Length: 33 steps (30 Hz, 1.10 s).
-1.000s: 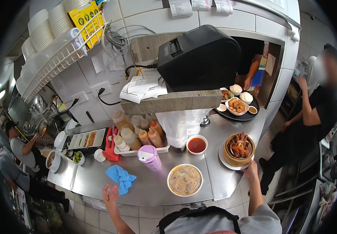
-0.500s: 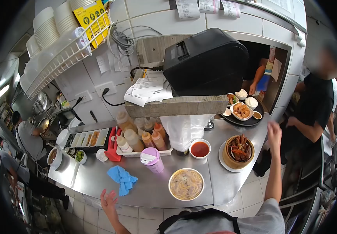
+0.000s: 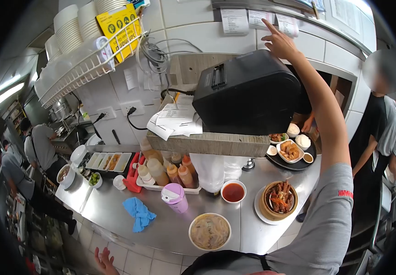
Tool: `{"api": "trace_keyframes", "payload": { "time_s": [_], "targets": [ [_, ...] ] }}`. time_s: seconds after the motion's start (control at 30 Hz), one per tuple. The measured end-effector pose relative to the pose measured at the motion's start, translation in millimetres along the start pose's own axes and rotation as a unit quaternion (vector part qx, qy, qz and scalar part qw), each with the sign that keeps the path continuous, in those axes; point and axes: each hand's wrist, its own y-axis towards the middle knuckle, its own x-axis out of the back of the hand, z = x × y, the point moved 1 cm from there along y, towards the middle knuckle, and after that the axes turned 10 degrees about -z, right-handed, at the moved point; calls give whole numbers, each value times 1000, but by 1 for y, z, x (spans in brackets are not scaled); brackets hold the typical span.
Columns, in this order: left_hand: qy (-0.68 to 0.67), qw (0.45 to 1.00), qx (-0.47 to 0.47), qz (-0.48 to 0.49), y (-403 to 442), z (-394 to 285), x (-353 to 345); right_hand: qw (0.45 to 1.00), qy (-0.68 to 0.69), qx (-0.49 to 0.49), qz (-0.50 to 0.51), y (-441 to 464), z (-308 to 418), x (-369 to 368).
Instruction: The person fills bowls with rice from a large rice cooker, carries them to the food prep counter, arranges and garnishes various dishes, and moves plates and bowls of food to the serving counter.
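Observation:
My right hand [image 3: 279, 43] is raised over the black printer [image 3: 246, 91], its index finger stretched toward the middle order slip [image 3: 260, 19] on the wall rail. Whether the fingertip touches the paper I cannot tell. Another slip [image 3: 288, 25] hangs just right of it, and one more slip [image 3: 234, 22] to the left. Low at the left, my left hand [image 3: 105, 261] hangs in front of the counter edge, fingers apart and holding nothing. Nearest to it on the counter is a crumpled blue cloth [image 3: 138, 214]. A lidded round container [image 3: 210, 232] with writing on top stands before me.
On the steel counter stand a purple cup [image 3: 174, 198], a bowl of red sauce [image 3: 233, 191], a bamboo steamer [image 3: 278, 200] with food and a crate of squeeze bottles [image 3: 170, 172]. A black tray [image 3: 294, 162] of dishes sits by the hatch. Co-workers [image 3: 368, 133] stand right and left.
My right hand has risen from beside the tray to the order slips. My left hand has dropped lower and moved left. The view has tilted, and the people at right have shifted.

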Motion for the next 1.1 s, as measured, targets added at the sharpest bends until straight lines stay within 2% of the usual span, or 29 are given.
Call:
{"api": "trace_keyframes", "payload": {
  "time_s": [0.1, 0.2, 0.23, 0.27, 0.3, 0.33, 0.4, 0.43, 0.47, 0.5, 0.53, 0.57, 0.63, 0.7, 0.77, 0.83, 0.9, 0.93, 0.97, 1.03, 1.1],
  "targets": [
    [33, 998, 0, -47, -12, -15, 7, 999, -5, -21, 35, 17, -12, -22],
    [39, 997, -40, -57, -9, -26, 15, 998, 44, -50, -23, 23, -19, -16],
    [31, 996, -64, -58, -3, -38, 7, 998, 61, -1, -27, 24, -21, -1],
    [18, 994, -99, -35, 2, -52, 0, 999, 48, -7, -16, 21, -28, 17],
    [7, 991, -134, -12, 4, -77, -11, 992, 55, -32, -107, 4, -22, 45],
    [-5, 985, -169, 11, 7, -96, -25, 987, 89, -47, -123, -13, -6, 93],
    [-57, 976, -203, 52, 12, -110, -53, 957, 146, -89, -233, -67, 75, 190],
    [-83, 970, -217, 72, 13, -118, -71, 955, 132, -26, -266, -90, 96, 214],
    [-162, 928, -272, 195, 9, -142, -100, 951, 147, 28, -272, -112, 120, 233],
    [-236, 862, -318, 315, 1, -169, -132, 949, 179, 97, -239, -129, 150, 244],
    [-236, 866, -305, 319, -12, -186, -159, 945, 212, 164, -186, -144, 179, 250],
    [-299, 848, -286, 330, -25, -207, -186, 934, 239, 225, -140, -155, 199, 247],
    [-367, 830, -274, 318, -46, -230, -225, 890, 284, 347, -81, -174, 224, 222],
    [-380, 835, -286, 276, -56, -234, -248, 898, 290, 328, -52, -184, 234, 214],
    [-326, 851, -338, 235, -35, -230, -257, 910, 272, 309, -40, -190, 231, 218],
    [-276, 853, -382, 225, 3, -249, -260, 918, 256, 299, -56, -200, 221, 230],
    [-272, 838, -397, 258, 42, -297, -274, 929, 269, 253, -10, -211, 212, 247],
    [-276, 833, -373, 302, 58, -316, -287, 933, 276, 231, 14, -216, 208, 255],
    [-309, 823, -292, 378, 77, -328, -303, 940, 264, 216, 2, -219, 206, 260],
    [-277, 830, -208, 437, 96, -346, -333, 950, 252, 183, 24, -225, 201, 271],
    [-197, 843, -235, 441, 104, -341, -351, 957, 243, 156, 33, -230, 198, 279]
  ]
}}
